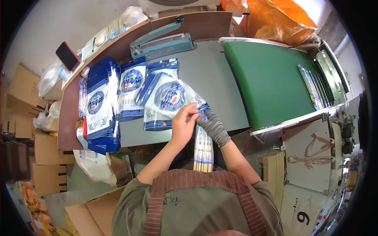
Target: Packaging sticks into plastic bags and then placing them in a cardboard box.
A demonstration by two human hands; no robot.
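My left hand (184, 122) is bare, with thumb and fingertips pinched on the edge of a blue-and-white plastic bag (189, 94). Close beside it, my right hand (213, 124) wears a grey striped knit cover and is closed around a bundle of paper-wrapped chopsticks (203, 151). The bundle's bare wooden ends point toward my body, while its upper part is hidden behind my hand. The held bag lies partly over another printed bag (152, 122) on the table. To the left are a flat printed bag (132, 84) and a stack of bags (96, 102).
A teal hand-lever bag sealer (163, 45) stands at the back of the grey table (208, 59). Right of it runs a green conveyor belt (271, 82) with several wrapped chopsticks (309, 86) at its far end. A phone (67, 56) leans at the left ledge. Cardboard boxes (49, 147) stand left.
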